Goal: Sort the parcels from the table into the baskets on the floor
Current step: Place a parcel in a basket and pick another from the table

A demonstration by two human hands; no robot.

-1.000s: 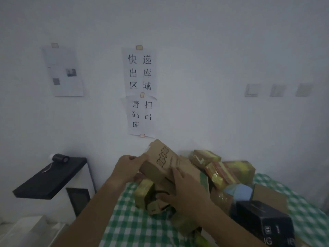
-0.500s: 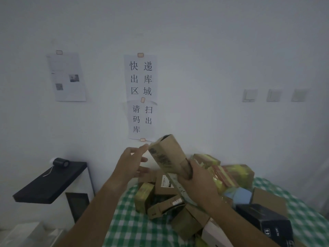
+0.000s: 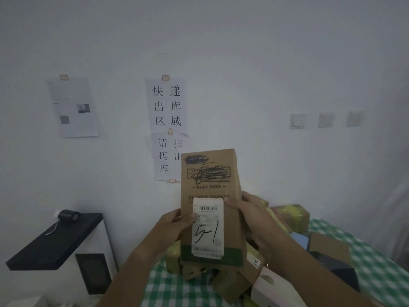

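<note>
I hold a tall brown cardboard parcel (image 3: pixel 210 187) upright above the table, its face toward me. A white shipping label (image 3: pixel 208 229) with "51" handwritten on it is stuck on its lower half. My left hand (image 3: pixel 171 227) grips the parcel's left edge, thumb on the label. My right hand (image 3: pixel 254 216) grips the right edge, thumb on the front. Below and behind lies a pile of parcels (image 3: pixel 230 282) on the green-and-white checked table (image 3: pixel 172 286). No basket is in view.
A white cabinet with a black top (image 3: pixel 57 242) stands at the left, a black tape roll (image 3: pixel 68 216) on it. Yellow-taped boxes (image 3: pixel 292 216), a brown box (image 3: pixel 327 247) and a black box (image 3: pixel 338 271) lie at the right. Paper signs (image 3: pixel 167 107) hang on the wall.
The parcel has come up out of the pile and turned upright, label side toward me. My left hand, open beside it half a second ago, now grips its left edge.
</note>
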